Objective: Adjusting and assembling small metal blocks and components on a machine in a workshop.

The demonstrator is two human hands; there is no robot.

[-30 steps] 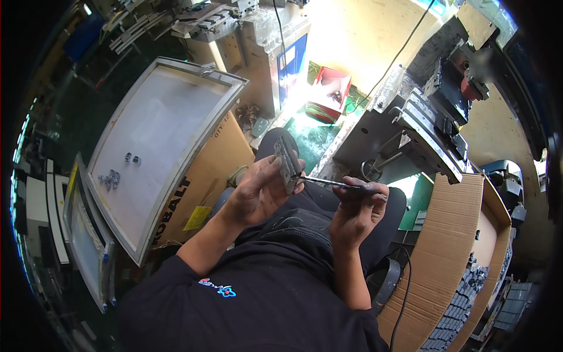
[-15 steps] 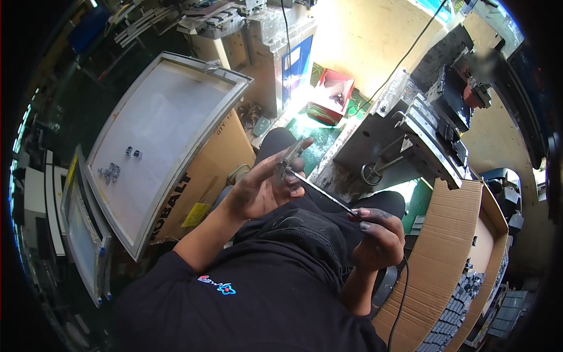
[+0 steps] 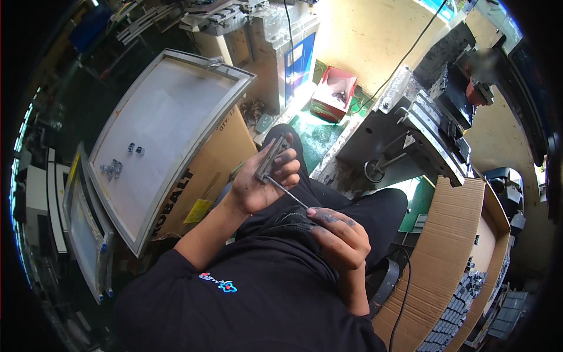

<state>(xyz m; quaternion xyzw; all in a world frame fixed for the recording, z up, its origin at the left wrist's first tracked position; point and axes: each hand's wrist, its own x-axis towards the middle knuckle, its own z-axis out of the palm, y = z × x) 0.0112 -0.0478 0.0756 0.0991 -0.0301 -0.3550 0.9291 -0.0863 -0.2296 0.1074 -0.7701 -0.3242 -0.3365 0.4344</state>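
Note:
My left hand [image 3: 251,186] is closed round a flat, oblong grey metal piece [image 3: 271,159], which lies tilted across the palm and fingers. A thin metal rod tool [image 3: 288,193] runs from the lower end of that piece to my right hand [image 3: 343,237]. The right fingers pinch the rod, and its rear end is hidden inside them. Its tip meets the metal piece; whether it sits in a hole cannot be made out. Dark smudges cover the fingers of both hands. Both hands are held above my lap.
On my left, a white framed panel [image 3: 158,105] bearing several small metal parts [image 3: 111,170] lies on a cardboard box [image 3: 226,144]. To the right stand a machine [image 3: 434,129] and an open carton [image 3: 437,252] with rows of small grey parts. A red box [image 3: 334,94] sits ahead.
My right hand has moved left, nearer to my left hand, and less of the rod shows. The left hand has shifted slightly left with the metal piece, its fingers curled more round it.

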